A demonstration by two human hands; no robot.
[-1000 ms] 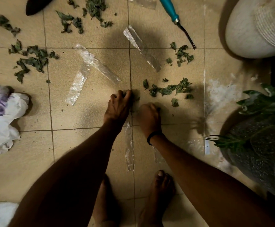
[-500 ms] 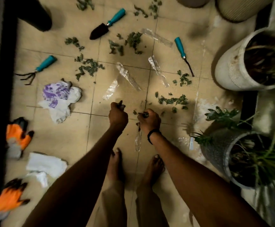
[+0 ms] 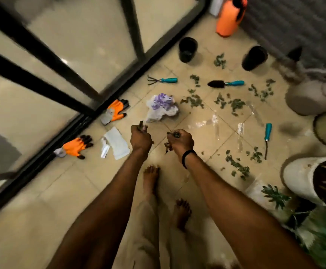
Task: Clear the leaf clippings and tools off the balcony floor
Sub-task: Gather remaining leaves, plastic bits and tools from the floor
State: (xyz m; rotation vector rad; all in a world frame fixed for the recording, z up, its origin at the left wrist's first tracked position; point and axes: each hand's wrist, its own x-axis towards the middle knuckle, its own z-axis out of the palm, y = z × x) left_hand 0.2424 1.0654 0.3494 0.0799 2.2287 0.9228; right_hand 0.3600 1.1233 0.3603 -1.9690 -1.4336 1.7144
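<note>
My left hand [image 3: 140, 137] grips a bunch of green leaf clippings, held above the tiled floor. My right hand [image 3: 182, 141] grips another bunch, with bits hanging below the fist. More leaf clippings lie in piles on the floor [image 3: 194, 100], [image 3: 237, 104], [image 3: 238, 167]. Three teal-handled tools lie on the tiles: a small rake [image 3: 162, 80], a trowel [image 3: 226, 83] and a weeder [image 3: 268, 137].
A white and purple bag [image 3: 161, 107] lies just beyond my hands. Two orange gloves [image 3: 116, 111], [image 3: 74, 147] and a white cloth [image 3: 116, 145] lie by the glass door [image 3: 70, 45]. Black pots [image 3: 187, 49], an orange sprayer [image 3: 229, 18], large planters [image 3: 311, 98] and clear plastic strips [image 3: 206, 123] surround me. My bare feet [image 3: 151, 179] stand below.
I have risen from a crouch, so the floor is farther away. Both hands lifted off the tiles with leaf clippings in them, and the view swung left toward the glass door.
</note>
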